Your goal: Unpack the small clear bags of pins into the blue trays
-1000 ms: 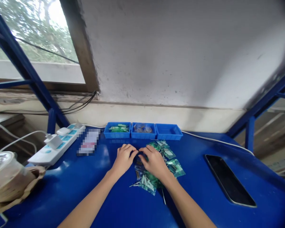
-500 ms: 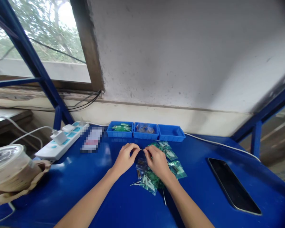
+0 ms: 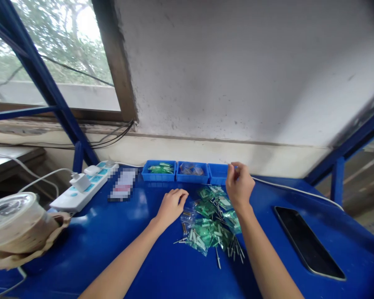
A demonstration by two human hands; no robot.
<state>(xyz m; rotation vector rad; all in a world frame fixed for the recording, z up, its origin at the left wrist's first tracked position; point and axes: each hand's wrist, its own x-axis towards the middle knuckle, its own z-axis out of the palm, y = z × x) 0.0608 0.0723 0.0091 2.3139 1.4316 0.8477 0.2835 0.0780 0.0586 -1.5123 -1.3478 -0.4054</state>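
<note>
Bags (image 3: 210,226) of small parts, green and clear, lie heaped on the blue worktop (image 3: 149,265) between the two forearms, with loose pins (image 3: 233,249) scattered at the near edge of the heap. Left hand (image 3: 171,205) rests flat on the worktop just left of the heap, fingers loosely curled, gripping nothing. Right hand (image 3: 239,185) is raised beyond the heap, over the right tray (image 3: 217,174), its fingertips pinched together; whatever they pinch is too small to make out. Three blue trays sit in a row against the wall: the left tray (image 3: 159,170) has green bags, the middle tray (image 3: 191,171) clear ones. A phone (image 3: 308,243) lies far right, a power strip (image 3: 84,187) far left, a lidded cup (image 3: 15,222) nearer left.
</note>
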